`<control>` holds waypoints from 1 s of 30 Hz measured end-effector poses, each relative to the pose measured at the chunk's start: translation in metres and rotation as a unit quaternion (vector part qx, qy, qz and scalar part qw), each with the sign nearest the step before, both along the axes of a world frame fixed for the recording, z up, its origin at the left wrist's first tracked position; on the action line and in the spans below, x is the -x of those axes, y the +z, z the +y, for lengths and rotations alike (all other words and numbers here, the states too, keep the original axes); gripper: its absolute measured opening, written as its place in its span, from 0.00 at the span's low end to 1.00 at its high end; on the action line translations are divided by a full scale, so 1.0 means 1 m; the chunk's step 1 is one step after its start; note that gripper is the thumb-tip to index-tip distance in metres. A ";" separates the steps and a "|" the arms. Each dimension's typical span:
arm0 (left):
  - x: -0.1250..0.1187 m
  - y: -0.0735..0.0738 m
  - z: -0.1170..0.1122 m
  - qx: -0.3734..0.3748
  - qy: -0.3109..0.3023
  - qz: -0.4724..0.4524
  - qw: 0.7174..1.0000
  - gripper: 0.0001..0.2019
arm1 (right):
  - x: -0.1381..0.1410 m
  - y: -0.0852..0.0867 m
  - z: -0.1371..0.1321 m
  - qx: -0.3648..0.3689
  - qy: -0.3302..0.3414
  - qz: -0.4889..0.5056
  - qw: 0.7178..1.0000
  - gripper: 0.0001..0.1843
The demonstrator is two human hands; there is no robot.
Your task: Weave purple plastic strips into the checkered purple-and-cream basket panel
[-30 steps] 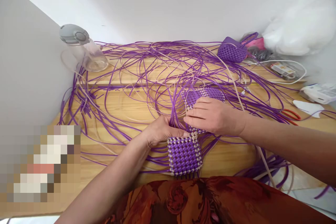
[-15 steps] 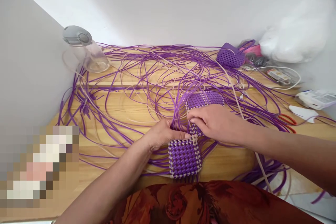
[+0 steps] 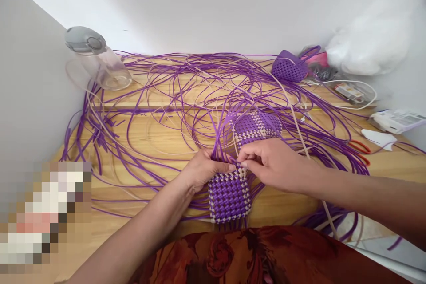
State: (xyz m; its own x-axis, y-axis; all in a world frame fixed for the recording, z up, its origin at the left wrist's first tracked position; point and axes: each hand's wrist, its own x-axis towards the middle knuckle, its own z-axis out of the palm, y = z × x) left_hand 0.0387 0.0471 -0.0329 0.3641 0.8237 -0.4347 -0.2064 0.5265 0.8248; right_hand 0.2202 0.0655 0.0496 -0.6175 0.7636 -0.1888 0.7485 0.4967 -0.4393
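A woven piece [image 3: 229, 197] of purple cord edged in cream lies at the table's front, its second woven part [image 3: 262, 126] further back. My left hand [image 3: 201, 169] is closed on the near part's upper edge, thumb flat on top and fingers hidden beneath. Purple cords [image 3: 218, 135] rise from between its thumb and fingers. Close by on the right, my right hand [image 3: 274, 162] pinches a purple cord with thumb and forefinger, just above the cream knots that join the two parts. Long loose cords fan out on both sides of the weave.
A clear bottle with a grey lid [image 3: 100, 60] stands back left. A purple woven basket [image 3: 289, 67] and a white plastic bag [image 3: 369, 46] sit back right. Orange-handled scissors [image 3: 361, 146] lie on the right under cords. Tangled cords cover the wooden table [image 3: 149, 128].
My right hand has drawn slightly nearer me, and the purple cord in its pinch now shows. More of the rear woven part is visible. The whole view has shifted a little.
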 end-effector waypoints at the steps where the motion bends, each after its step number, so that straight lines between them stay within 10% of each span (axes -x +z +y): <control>1: 0.000 0.000 0.000 -0.003 0.001 -0.001 1.000 0.11 | 0.000 -0.002 0.000 0.026 -0.023 0.013 0.999 0.08; 30: -0.009 0.001 -0.005 -0.020 0.042 0.012 0.999 0.13 | 0.014 -0.040 -0.041 0.239 -0.186 0.250 0.920 0.20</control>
State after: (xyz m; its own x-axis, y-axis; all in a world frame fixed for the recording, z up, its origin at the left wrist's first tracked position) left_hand 0.0475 0.0420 -0.0316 0.2824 0.8682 -0.4080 -0.2294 0.4741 0.8500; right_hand 0.2058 0.0244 0.0092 -0.4310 0.8431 -0.3216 0.4733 -0.0922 -0.8760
